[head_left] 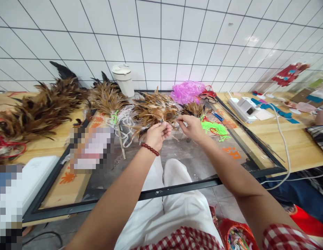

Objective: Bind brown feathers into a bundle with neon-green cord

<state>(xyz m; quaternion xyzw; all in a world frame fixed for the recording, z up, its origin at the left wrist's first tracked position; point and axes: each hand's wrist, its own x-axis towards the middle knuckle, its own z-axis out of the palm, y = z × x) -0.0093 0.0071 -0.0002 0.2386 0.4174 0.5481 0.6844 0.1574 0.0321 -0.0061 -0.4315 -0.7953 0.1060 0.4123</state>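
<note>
My left hand (159, 134), with a red bead bracelet (150, 149) at its wrist, is closed in front of a heap of brown feathers (154, 108). Its thumb presses against the curled fingers; what they grip is too small to make out. Just to its right, my right hand (192, 125) also pinches, thumb and fingertips together at the heap's right edge. Any thin piece in that pinch cannot be told apart from the feathers behind. A smaller feather bunch (195, 109) lies beyond the right hand, next to bright green cords (215, 128).
Left stand a feather bundle on a stick (121, 140), white strips (125, 119), a white cup (124, 79) and a long feather bundle (44, 107). Behind are a pink plastic bag (187, 91) and glasses (209, 100). A black-framed glass panel (177, 188) covers the work area; a power strip (244, 109) lies right.
</note>
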